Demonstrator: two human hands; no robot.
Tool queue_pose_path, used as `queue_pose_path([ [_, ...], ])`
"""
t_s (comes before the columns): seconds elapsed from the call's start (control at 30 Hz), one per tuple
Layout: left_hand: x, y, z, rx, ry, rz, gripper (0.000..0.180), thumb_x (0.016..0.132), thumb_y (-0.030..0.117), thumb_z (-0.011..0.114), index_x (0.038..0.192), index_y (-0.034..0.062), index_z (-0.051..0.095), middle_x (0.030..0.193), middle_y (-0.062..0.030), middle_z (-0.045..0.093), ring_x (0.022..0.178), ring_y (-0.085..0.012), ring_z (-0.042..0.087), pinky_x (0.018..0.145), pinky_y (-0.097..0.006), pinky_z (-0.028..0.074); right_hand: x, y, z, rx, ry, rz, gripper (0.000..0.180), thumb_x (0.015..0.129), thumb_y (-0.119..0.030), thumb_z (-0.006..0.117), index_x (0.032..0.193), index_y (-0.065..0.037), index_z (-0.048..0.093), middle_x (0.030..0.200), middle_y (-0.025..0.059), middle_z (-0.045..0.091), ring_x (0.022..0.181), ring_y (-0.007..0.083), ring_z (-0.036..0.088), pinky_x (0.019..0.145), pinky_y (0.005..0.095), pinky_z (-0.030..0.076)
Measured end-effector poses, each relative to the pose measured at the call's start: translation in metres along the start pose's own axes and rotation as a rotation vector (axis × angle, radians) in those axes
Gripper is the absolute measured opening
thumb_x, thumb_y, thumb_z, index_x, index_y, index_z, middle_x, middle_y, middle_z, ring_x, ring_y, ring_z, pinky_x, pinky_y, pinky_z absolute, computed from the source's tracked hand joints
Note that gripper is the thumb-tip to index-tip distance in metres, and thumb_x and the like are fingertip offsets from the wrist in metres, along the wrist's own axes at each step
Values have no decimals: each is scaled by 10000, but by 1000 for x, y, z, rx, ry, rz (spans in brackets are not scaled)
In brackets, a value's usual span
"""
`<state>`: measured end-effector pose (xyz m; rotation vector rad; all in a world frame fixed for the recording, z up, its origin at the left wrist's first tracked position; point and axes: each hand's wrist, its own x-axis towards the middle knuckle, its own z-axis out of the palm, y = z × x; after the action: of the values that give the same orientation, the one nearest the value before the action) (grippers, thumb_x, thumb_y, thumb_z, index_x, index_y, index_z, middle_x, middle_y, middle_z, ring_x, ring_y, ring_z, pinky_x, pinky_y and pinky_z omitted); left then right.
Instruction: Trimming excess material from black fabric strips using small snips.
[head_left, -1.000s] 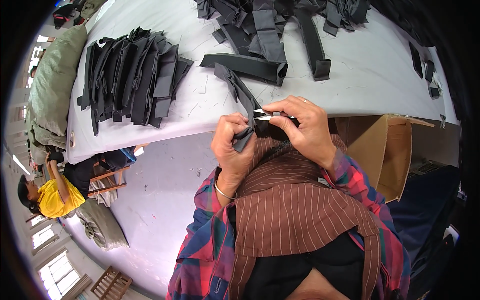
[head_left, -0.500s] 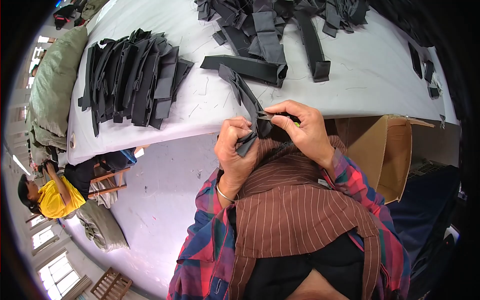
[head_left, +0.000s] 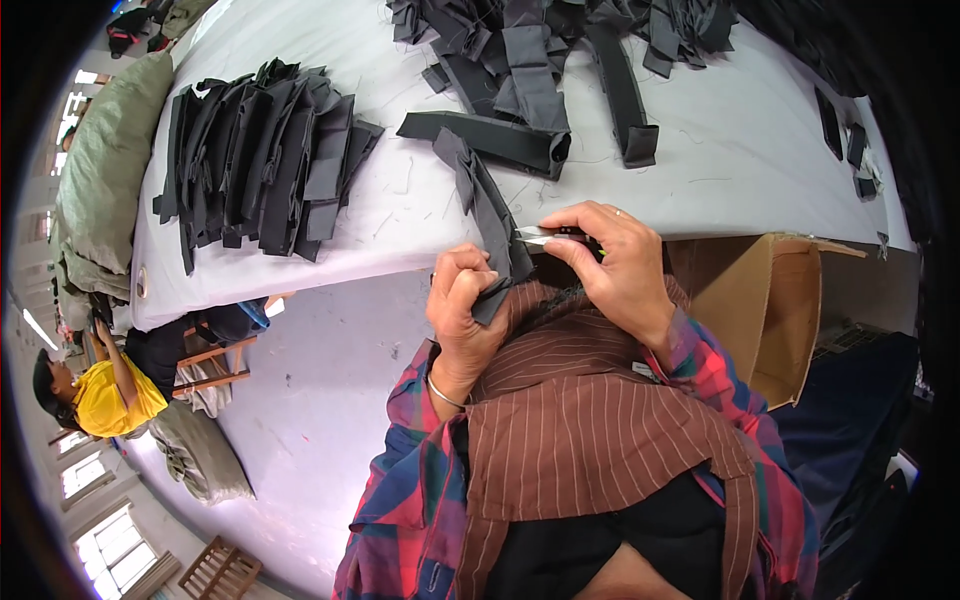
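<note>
Just off the table's front edge, my left hand is closed around the lower end of a dark grey fabric strip. The strip's far end rests on the table, and a folded corner sticks out below my fingers. My right hand grips a pair of thread snips between thumb and fingers. Their silver blades point left at the strip's right edge; whether they touch it I cannot tell. Beyond the held strip lies another dark strip, crosswise on the white cloth.
A neat row of dark strips lies at the table's left, and a loose heap at the far middle. An open cardboard box stands below the edge on the right. Sacks and a person in yellow are at the left.
My right hand has drawn back slightly to the right with the snips, so more of the blades shows. My left hand still holds the strip, which now looks flatter and wider.
</note>
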<state>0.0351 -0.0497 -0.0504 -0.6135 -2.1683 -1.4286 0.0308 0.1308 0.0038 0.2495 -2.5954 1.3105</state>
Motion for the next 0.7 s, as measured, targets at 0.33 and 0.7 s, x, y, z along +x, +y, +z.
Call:
queue_pose_path([
  [0.33, -9, -6, -8, 116, 19, 39, 320, 535, -87, 700, 777, 30, 525, 776, -94, 506, 755, -279, 551, 670, -372, 486, 2, 6, 6, -32, -136, -107, 131, 761, -111, 700, 883, -72, 672, 794, 58, 654, 696, 238, 588, 641, 325, 448],
  [0.7, -14, -10, -9, 133, 10, 48, 322, 541, -104, 692, 779, 32, 522, 774, -92, 504, 754, -271, 551, 711, -392, 517, 1, 2, 15, -127, -103, -159, 102, 763, -137, 700, 853, -99, 671, 754, 35, 641, 664, 235, 581, 622, 335, 442],
])
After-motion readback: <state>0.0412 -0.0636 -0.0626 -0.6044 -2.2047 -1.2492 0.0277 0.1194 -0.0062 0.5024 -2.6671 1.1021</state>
